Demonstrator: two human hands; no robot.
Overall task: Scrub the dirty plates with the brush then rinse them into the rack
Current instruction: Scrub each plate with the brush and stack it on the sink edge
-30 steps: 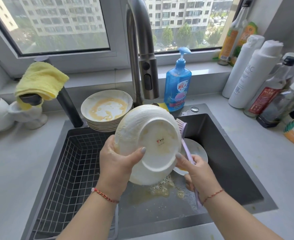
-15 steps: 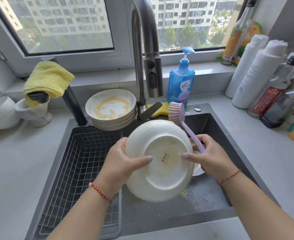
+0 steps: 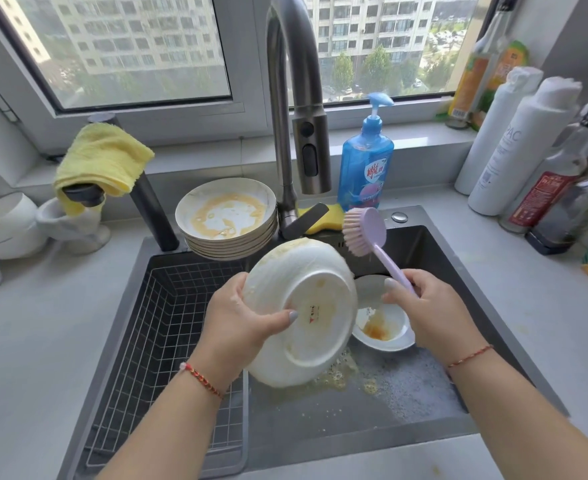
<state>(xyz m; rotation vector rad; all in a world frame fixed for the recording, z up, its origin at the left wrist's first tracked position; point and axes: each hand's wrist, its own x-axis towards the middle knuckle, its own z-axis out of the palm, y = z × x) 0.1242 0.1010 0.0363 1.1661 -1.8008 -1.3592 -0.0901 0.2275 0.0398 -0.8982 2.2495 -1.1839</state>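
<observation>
White plate (image 3: 299,313) is tilted over the sink (image 3: 431,251), underside up, held by my left hand (image 3: 237,323), right hand (image 3: 431,313) wrapped round the brush (image 3: 365,233) (lifted clear), so I'd scrub that foot ring next.

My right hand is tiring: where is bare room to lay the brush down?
Bare counter lies left of the sink, between the wire rack and the white jug, and along the sink's right rim. Crowded: the back ledge with stacked plates, sponge and soap bottle, and the bottles at right.
</observation>
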